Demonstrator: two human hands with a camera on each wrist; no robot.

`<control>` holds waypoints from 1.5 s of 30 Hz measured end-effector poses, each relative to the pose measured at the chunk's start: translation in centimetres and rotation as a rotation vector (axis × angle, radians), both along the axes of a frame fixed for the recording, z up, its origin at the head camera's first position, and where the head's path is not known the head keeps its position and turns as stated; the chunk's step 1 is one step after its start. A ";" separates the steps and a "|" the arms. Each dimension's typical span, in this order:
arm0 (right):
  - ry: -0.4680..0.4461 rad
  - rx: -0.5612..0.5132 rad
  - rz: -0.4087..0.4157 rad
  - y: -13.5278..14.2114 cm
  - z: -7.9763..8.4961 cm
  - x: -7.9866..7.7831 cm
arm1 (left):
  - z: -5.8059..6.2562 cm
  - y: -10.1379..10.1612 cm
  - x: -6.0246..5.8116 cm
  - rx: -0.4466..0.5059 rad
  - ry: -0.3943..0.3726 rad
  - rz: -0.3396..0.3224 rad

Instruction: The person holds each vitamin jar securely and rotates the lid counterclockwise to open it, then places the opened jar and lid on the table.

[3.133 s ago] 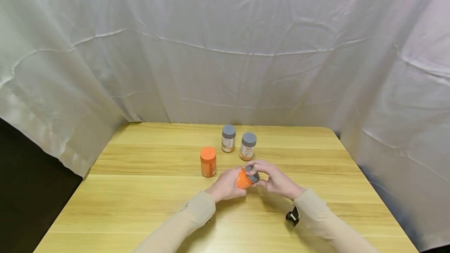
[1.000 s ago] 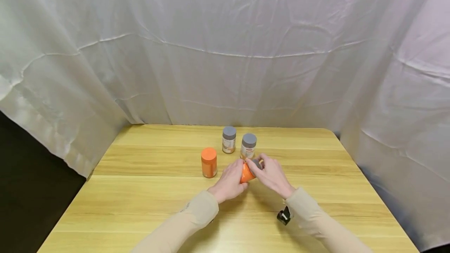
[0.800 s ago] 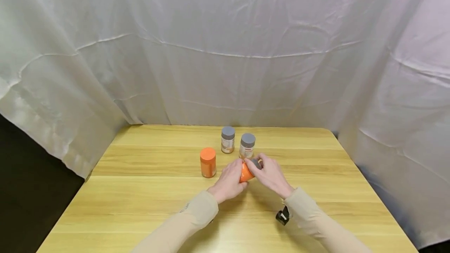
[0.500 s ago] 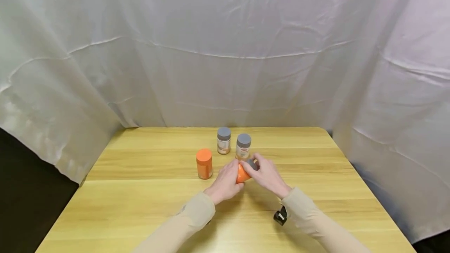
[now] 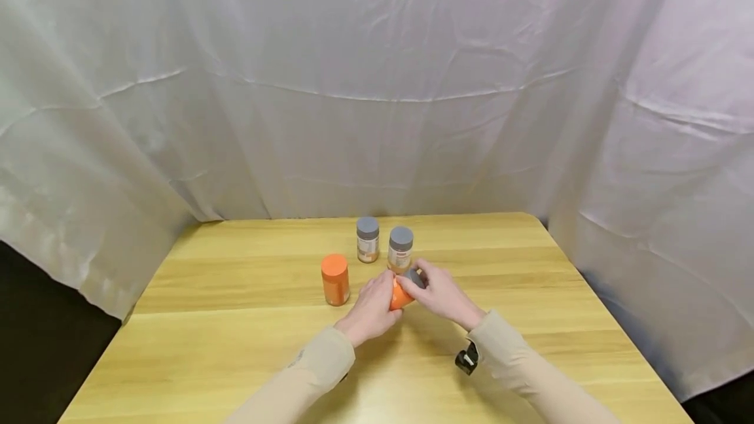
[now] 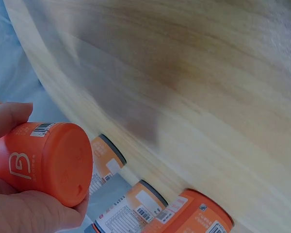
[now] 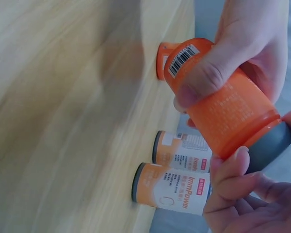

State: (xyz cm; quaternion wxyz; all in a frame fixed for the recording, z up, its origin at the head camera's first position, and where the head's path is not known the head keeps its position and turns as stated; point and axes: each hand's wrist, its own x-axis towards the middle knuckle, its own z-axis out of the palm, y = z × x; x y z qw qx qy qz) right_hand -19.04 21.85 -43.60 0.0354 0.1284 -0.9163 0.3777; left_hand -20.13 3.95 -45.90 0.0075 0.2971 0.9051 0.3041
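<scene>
My left hand (image 5: 371,311) grips an orange bottle (image 5: 401,293) around its body, tilted over the table. The bottle has a grey screw lid (image 7: 271,145), which sits on its upper end and points to the right. Thumb and fingers of my right hand (image 5: 443,294) pinch that lid at its edge. In the left wrist view the bottle's round orange base (image 6: 70,162) faces the camera, and the lid is hidden there.
An orange bottle with an orange lid (image 5: 335,280) stands to the left of my hands. Behind them stand two grey-lidded bottles, one farther back (image 5: 368,239) and one nearer (image 5: 400,248). A pale curtain (image 5: 377,116) hangs behind the wooden table (image 5: 235,358).
Since the earliest frame my right hand has turned, so its thumb now lies across the bottle near the lid. My left hand has turned over the bottle too. The head view has shifted slightly.
</scene>
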 end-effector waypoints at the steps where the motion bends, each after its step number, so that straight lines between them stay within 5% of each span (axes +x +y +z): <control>1: 0.000 0.005 0.012 0.0 0.0 0.0 | -0.1 -0.1 0.1 0.001 0.000 -0.003; 27: 0.190 0.103 0.432 2.4 -0.5 -0.2 | 0.0 -0.6 0.1 -0.027 -0.043 -0.064; 34: 0.241 0.122 0.502 2.7 -0.4 -0.5 | 0.1 -0.7 -0.2 -0.036 -0.049 -0.079; 45: 0.300 0.005 0.543 2.9 -0.6 -0.4 | 0.3 -0.6 -0.1 -0.033 -0.068 -0.091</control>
